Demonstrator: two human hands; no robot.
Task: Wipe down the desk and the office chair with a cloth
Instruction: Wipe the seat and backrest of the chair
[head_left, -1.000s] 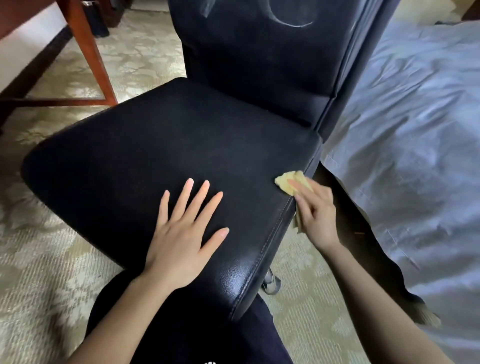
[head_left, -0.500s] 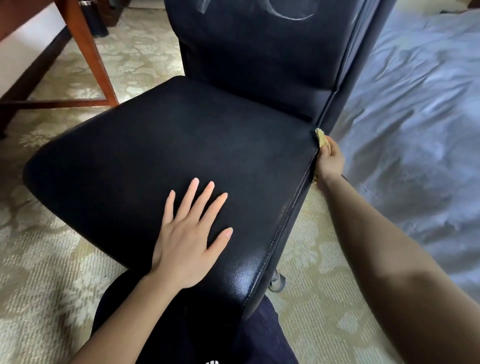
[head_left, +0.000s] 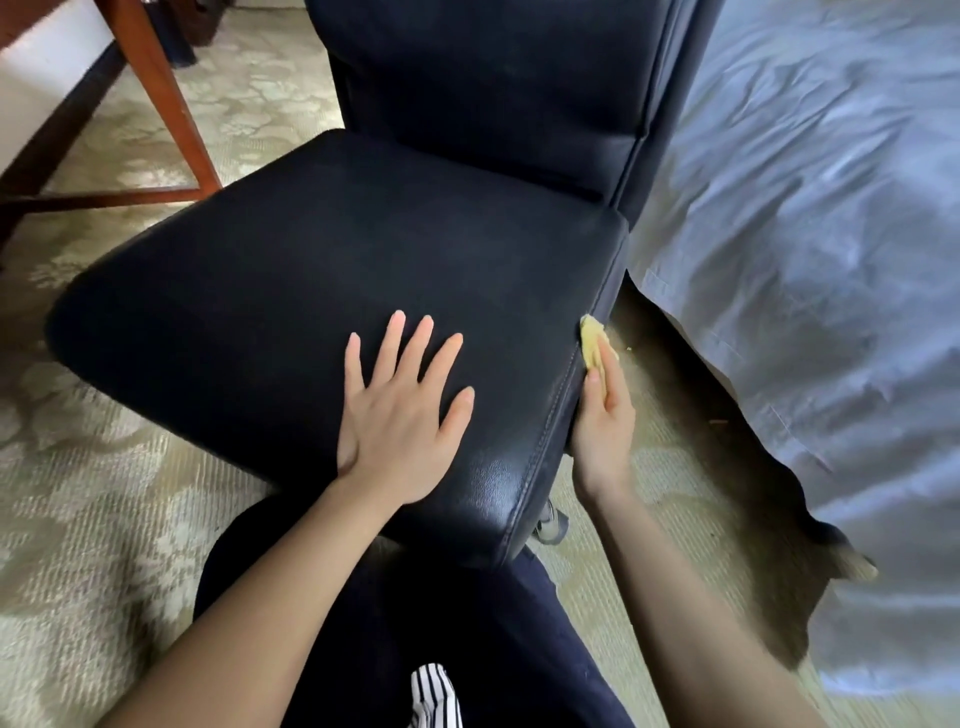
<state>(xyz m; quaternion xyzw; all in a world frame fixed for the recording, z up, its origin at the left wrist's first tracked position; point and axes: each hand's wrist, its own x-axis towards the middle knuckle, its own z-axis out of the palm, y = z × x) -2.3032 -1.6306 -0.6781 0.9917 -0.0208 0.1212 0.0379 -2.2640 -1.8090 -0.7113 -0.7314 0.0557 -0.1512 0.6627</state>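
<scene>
Office chair (head_left: 337, 270), black and smooth, dominates; left hand (head_left: 400, 415) lies flat on its seat, fingers spread, as right hand (head_left: 605, 415), fingers straight, presses a soft, light yellow cloth (head_left: 589, 343), probably best held bunched, against the seat's right side.

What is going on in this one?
A person is wiping a black office chair. The right hand presses a yellow cloth flat against the right side edge of the seat, near the stitched seam. The left hand lies flat, fingers spread, on top of the seat. A wooden desk leg shows at the upper left, and a bed sheet hangs at the right.
</scene>
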